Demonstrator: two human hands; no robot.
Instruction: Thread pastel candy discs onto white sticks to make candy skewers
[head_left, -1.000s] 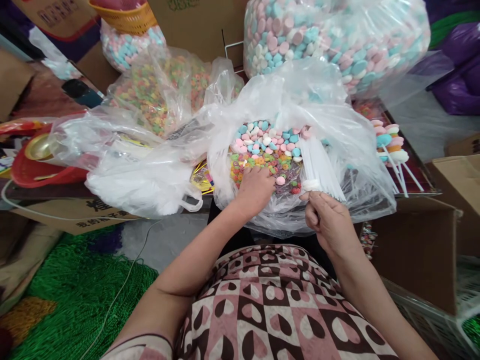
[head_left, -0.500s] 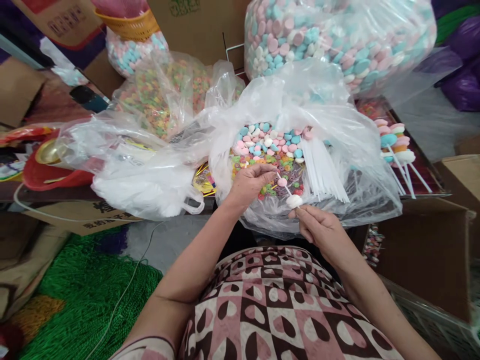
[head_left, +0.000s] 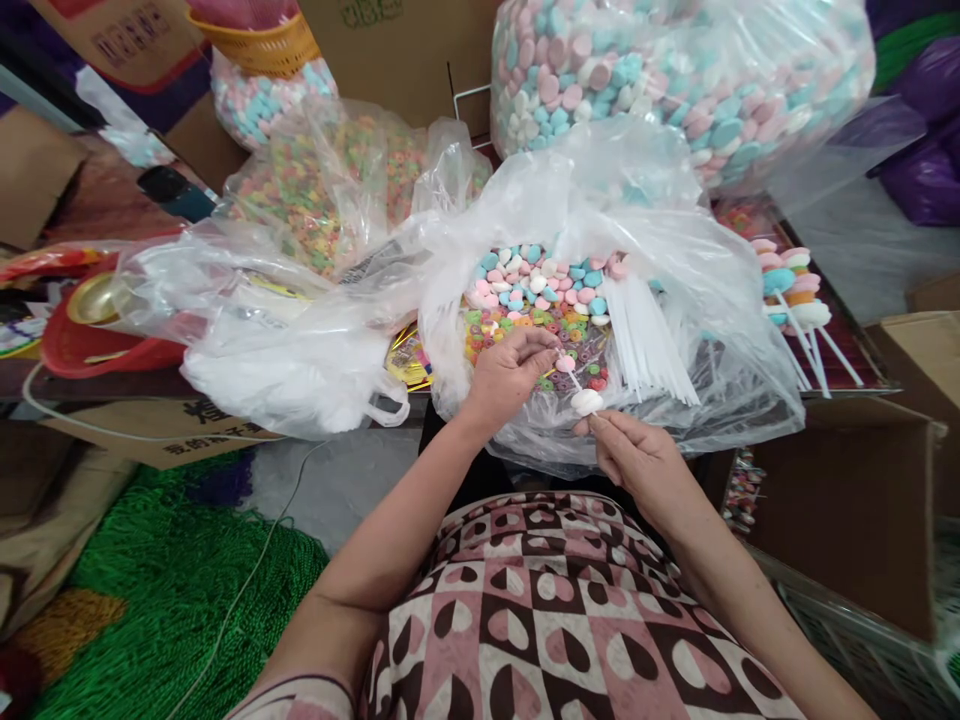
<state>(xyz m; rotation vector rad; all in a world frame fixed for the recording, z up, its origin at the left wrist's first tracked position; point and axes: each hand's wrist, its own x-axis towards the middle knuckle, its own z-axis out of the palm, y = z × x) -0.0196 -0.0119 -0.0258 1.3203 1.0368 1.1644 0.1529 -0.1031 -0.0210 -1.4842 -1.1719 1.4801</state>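
Observation:
My right hand (head_left: 634,450) pinches the lower end of a thin white stick (head_left: 576,380). Threaded on that stick are a white marshmallow (head_left: 587,402), close to my right fingertips, and a pink marshmallow (head_left: 565,364) further up. My left hand (head_left: 510,375) is closed in a pinch at the stick's upper tip, beside the pink marshmallow; what lies between its fingertips is hidden. Under and beyond my hands are colourful ring-shaped gummies (head_left: 517,322), a pile of pink, blue and white marshmallows (head_left: 536,280) and a bundle of white sticks (head_left: 645,345), all on clear plastic.
Finished-looking marshmallow skewers (head_left: 795,290) lie at the table's right edge. A big bag of marshmallows (head_left: 675,90) and a bag of gummy rings (head_left: 330,185) stand behind. White plastic bags (head_left: 292,370) and a red basin (head_left: 112,345) are on the left. An open carton (head_left: 840,510) sits lower right.
My left fingertips have moved slightly right and now cover the stick's upper tip, which showed before. My right hand and the marshmallows on the stick have barely moved.

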